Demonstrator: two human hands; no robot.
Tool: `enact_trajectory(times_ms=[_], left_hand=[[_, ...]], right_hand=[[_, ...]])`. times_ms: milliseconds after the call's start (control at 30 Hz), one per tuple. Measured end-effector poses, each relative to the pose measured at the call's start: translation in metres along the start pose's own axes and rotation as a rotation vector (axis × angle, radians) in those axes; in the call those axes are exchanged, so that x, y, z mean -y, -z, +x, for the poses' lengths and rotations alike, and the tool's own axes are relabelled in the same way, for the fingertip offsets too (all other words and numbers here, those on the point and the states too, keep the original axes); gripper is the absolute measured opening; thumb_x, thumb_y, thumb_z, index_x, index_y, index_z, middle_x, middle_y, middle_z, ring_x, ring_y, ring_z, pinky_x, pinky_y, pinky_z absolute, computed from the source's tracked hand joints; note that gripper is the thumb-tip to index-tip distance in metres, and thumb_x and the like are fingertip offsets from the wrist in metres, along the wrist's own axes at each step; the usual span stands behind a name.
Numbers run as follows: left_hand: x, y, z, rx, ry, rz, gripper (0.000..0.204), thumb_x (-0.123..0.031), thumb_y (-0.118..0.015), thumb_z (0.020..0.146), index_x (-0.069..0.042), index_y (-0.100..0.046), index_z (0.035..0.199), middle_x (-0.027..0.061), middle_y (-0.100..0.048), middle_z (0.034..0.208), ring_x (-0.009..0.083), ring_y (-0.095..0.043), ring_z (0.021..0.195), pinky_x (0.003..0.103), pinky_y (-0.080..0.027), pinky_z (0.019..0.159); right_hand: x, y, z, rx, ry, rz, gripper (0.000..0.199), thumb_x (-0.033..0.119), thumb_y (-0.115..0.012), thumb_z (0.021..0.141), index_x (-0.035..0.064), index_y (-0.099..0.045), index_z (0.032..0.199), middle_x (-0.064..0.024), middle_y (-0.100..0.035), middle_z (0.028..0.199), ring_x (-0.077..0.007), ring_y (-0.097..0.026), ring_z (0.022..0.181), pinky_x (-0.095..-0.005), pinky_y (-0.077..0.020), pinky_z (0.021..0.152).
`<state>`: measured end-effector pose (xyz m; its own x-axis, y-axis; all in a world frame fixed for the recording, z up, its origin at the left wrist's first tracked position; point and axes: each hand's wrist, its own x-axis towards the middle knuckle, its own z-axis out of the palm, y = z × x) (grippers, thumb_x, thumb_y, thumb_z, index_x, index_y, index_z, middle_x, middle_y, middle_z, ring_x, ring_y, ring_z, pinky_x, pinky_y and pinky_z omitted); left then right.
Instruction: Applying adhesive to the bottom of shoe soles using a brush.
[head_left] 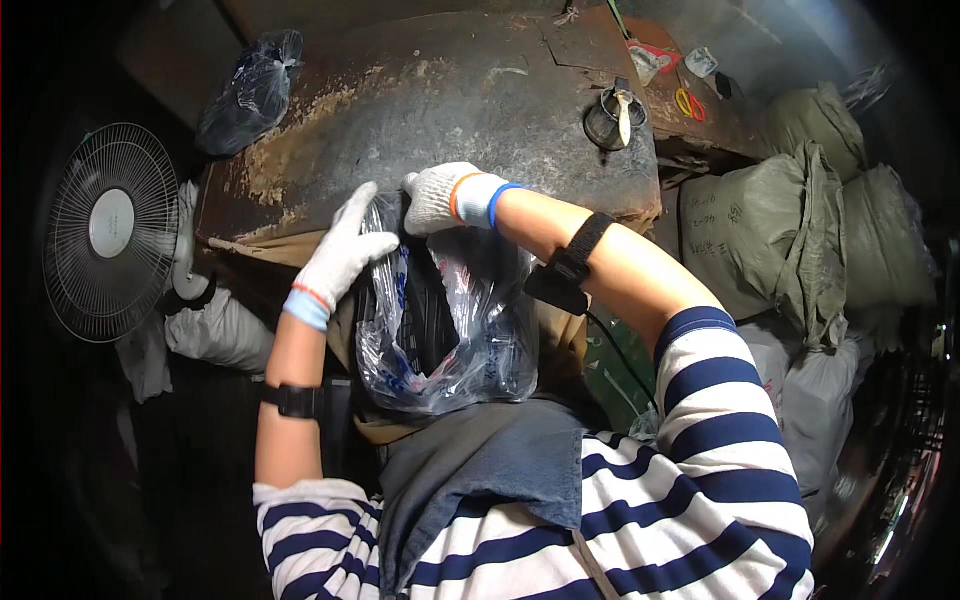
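Observation:
A clear plastic bag [505,350] with blue and red print rests against my lap, its mouth spread wide. Inside sit black ribbed pieces [428,310] whose kind I cannot make out. My left hand [345,250], in a white knit glove, holds the bag's far left rim, thumb on the inner side and fingers along the outside. Curled over the far rim is my gloved right hand [440,197], closed on the film; its fingertips are partly hidden.
Beyond the bag stands a worn dark worktable [430,110]. On it are a black pot [603,128] with a brush [624,118] and a dark plastic bag [255,90]. A fan [110,225] stands at left, green sacks [745,240] at right, and yellow-handled scissors [690,103] at far right.

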<state>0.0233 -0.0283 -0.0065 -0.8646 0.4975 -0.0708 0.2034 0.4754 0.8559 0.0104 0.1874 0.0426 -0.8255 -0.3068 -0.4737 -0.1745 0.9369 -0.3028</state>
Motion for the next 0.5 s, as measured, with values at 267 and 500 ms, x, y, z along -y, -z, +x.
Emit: enact_trajectory(times_ms=[267, 500], left_hand=[[-0.042, -0.031, 0.045, -0.058, 0.205, 0.33, 0.089, -0.044, -0.077, 0.078, -0.009, -0.047, 0.154, 0.0262, -0.047, 0.153, 0.0393, -0.046, 0.143, 0.043, -0.039, 0.118], [0.003, -0.042, 0.091, -0.16, 0.162, 0.802, 0.038, -0.034, -0.049, 0.098, -0.013, -0.079, 0.109, 0.0208, -0.073, 0.117, 0.0407, -0.07, 0.111, 0.049, -0.055, 0.098]], right_hand=[[-0.006, -0.003, 0.035, -0.316, -0.028, -0.28, 0.029, 0.025, -0.067, 0.087, 0.0131, -0.082, 0.108, -0.0136, -0.079, 0.111, -0.0324, -0.076, 0.107, -0.0444, -0.0594, 0.086], [-0.073, -0.013, -0.016, -0.303, -0.075, -0.244, 0.026, 0.022, -0.06, 0.086, 0.0073, -0.081, 0.09, -0.0211, -0.077, 0.096, -0.0395, -0.075, 0.092, -0.0477, -0.0598, 0.077]])
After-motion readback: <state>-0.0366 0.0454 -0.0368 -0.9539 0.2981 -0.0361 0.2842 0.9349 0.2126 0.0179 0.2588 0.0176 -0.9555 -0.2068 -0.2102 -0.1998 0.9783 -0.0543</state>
